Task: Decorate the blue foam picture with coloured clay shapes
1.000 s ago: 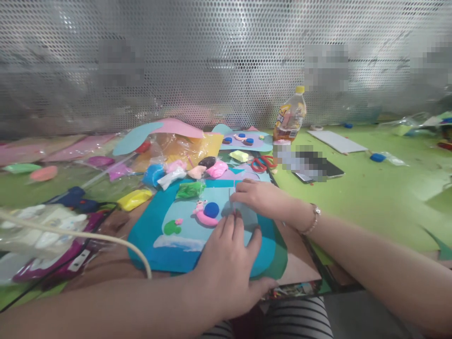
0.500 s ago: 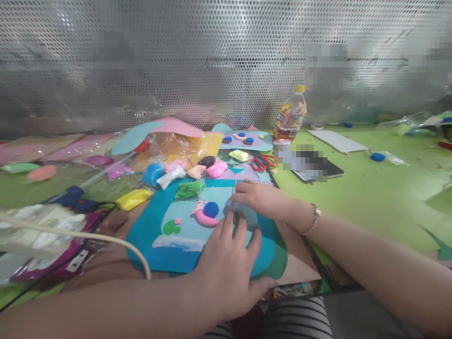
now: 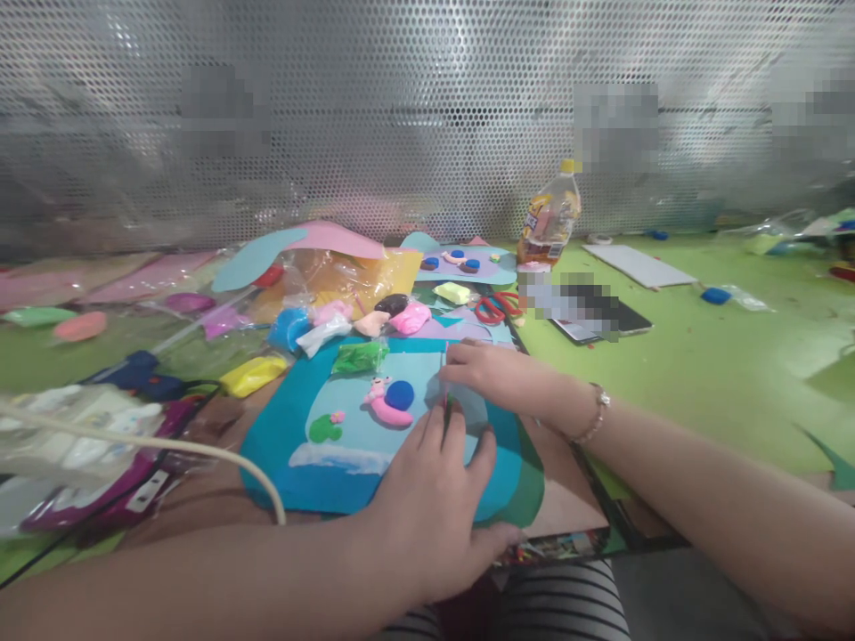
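A blue foam picture board (image 3: 287,454) lies in front of me, with a pink clay snail with a blue shell (image 3: 391,403) and a small green clay leaf (image 3: 325,430) stuck on it. My left hand (image 3: 434,507) lies flat on the board's right half, fingers spread and pressing it down. Just beyond it my right hand (image 3: 487,374) is pinched on a thin pink stick-like tool (image 3: 444,378), held upright with its tip on the board near a bit of green clay.
Bagged clay lumps (image 3: 361,358) in green, yellow, blue, pink and white lie behind the board. Red scissors (image 3: 494,309), a drink bottle (image 3: 551,218) and a phone sit to the right. A glue gun (image 3: 143,378) and its cable lie left. A perforated metal screen closes the back.
Both hands have stayed almost still. My left fingers crept slightly forward toward the tool's tip.
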A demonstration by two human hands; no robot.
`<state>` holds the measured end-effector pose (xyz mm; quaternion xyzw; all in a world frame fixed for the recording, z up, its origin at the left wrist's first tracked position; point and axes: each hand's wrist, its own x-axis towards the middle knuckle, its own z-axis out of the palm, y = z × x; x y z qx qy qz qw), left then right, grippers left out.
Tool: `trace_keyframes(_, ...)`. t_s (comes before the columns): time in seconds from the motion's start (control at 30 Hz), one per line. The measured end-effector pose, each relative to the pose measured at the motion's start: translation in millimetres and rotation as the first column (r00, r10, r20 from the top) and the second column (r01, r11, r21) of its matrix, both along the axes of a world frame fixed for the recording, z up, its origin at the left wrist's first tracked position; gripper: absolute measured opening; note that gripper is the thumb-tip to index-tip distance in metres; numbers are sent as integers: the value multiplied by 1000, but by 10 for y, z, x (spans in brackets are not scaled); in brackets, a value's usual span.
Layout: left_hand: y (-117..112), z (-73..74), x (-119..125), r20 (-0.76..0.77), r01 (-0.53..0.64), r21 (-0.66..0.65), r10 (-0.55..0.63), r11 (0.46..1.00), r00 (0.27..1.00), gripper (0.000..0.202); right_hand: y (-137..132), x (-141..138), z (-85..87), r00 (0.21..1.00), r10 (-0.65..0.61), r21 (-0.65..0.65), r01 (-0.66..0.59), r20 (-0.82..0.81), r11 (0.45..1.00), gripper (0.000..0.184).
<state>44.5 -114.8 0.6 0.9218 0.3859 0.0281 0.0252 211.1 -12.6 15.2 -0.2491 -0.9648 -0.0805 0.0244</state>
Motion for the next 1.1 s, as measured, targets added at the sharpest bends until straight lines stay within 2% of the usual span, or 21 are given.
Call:
trace_keyframes(0.3, 1, 29, 6, -20, -3, -22, 2, 1000, 1000, 78, -19, -20, 20, 999, 0, 34, -1, 51, 999, 24)
trace_keyframes(0.53, 6, 19, 0, -23, 2, 1, -2, 1000, 1000, 77, 15, -1, -35, 1000, -1, 39, 1, -6, 999, 23)
trace_keyframes(0.93, 16, -15, -14, -3, 12, 31, -12, 999, 1000, 77, -19, 2, -6, 1000, -17, 31, 17, 6, 999, 23)
trace_keyframes(1.1, -34, -26, -20, 10, 14, 147, -16, 989, 1000, 75, -22, 30, 39, 992, -113, 50, 116, -65, 992, 22)
